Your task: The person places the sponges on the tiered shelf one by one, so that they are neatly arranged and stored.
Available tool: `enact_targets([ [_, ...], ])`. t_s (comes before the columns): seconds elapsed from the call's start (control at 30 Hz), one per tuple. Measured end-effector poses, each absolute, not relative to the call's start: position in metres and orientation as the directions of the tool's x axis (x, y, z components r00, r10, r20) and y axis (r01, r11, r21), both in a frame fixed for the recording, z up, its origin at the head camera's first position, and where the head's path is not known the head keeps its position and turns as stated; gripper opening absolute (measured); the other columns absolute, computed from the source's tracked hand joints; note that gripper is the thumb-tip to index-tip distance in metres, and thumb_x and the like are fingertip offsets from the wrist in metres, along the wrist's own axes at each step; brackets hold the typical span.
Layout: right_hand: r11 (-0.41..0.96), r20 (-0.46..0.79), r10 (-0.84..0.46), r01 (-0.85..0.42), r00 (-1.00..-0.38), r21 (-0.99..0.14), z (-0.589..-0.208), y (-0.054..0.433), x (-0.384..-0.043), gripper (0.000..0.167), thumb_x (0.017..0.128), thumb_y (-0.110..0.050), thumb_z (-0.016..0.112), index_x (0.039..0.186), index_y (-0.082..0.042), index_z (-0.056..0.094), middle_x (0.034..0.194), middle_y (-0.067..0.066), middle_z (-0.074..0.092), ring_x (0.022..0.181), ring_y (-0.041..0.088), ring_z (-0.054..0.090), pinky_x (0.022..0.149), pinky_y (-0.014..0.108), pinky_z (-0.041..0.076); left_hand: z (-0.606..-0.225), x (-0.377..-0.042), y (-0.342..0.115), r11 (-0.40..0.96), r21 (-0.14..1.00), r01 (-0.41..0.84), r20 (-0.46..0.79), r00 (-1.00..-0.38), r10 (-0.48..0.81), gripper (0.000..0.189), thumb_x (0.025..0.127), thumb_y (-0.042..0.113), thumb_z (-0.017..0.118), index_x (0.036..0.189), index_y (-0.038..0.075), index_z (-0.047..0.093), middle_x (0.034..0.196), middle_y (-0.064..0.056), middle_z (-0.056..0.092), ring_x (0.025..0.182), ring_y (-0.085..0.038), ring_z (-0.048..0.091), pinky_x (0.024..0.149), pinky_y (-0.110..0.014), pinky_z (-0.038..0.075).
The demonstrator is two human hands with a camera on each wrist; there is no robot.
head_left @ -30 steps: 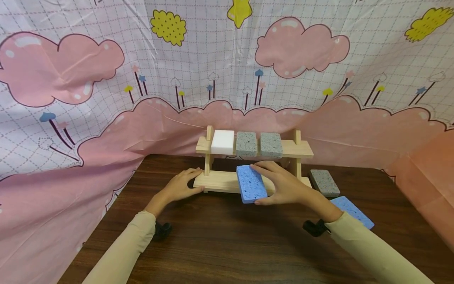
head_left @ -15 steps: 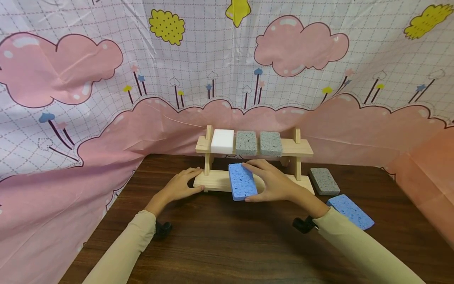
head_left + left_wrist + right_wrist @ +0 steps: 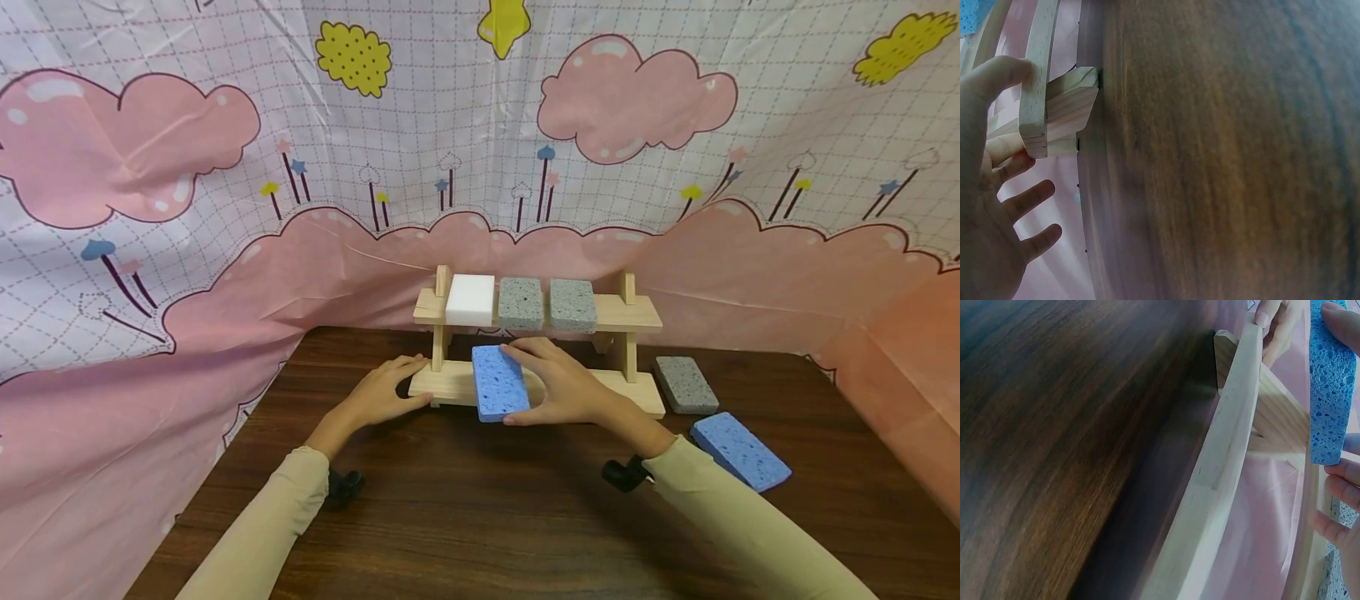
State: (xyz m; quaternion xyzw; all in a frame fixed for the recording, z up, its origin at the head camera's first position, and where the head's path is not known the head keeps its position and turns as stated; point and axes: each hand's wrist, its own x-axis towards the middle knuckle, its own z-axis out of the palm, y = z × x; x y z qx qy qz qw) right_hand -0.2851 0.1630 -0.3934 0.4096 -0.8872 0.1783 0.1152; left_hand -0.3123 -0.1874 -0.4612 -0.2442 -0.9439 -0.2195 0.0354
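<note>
My right hand point(image 3: 558, 385) grips a blue sponge point(image 3: 500, 383) by its edges, thumb at the near end and fingers at the far end. The sponge is tilted in front of a two-tier wooden shelf and overlaps its lower board point(image 3: 450, 382). In the right wrist view the pitted sponge point(image 3: 1330, 387) stands out from the boards. My left hand point(image 3: 384, 390) holds the left end of the lower board; in the left wrist view the thumb and fingers pinch its end point(image 3: 1036, 106). On the upper board point(image 3: 622, 310) sit a white sponge point(image 3: 471, 299) and two grey sponges point(image 3: 521, 302).
Right of the shelf, a grey sponge point(image 3: 686, 385) lies on the dark wooden table point(image 3: 465, 517). Nearer me lies another blue sponge point(image 3: 741, 451), close to my right forearm. A patterned pink and white cloth point(image 3: 360, 275) hangs behind the shelf.
My right hand has carried the blue sponge leftward along the front of the lower board, and the sponge has turned a little more upright. My left hand has stayed put.
</note>
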Motion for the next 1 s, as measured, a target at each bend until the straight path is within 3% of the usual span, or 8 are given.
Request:
enact_targets([
  [0.53, 0.612, 0.350, -0.673, -0.756, -0.652, -0.232, -0.405, 0.145, -0.294, 0.110, 0.069, -0.065, 0.085, 0.156, -0.011, 0.043, 0.150, 0.014, 0.050, 0.136, 0.030, 0.048, 0.108, 0.053, 0.046, -0.463, -0.312, -0.188, 0.788, 0.392, 0.475, 0.179, -0.880, 0.441, 0.075, 0.094, 0.055, 0.067, 0.156, 0.020, 0.044, 0.159, -0.008, 0.045, 0.144, -0.039, 0.044, 0.112, -0.064, 0.039],
  [1.0, 0.646, 0.343, -0.650, -0.731, -0.678, -0.220, -0.413, 0.130, -0.304, 0.109, 0.072, -0.067, 0.082, 0.154, -0.006, 0.045, 0.148, 0.012, 0.053, 0.135, 0.029, 0.049, 0.111, 0.051, 0.046, -0.462, -0.311, -0.188, 0.788, 0.393, 0.475, 0.175, -0.879, 0.442, 0.075, 0.094, 0.052, 0.067, 0.156, 0.016, 0.045, 0.159, -0.009, 0.045, 0.144, -0.040, 0.044, 0.112, -0.065, 0.039],
])
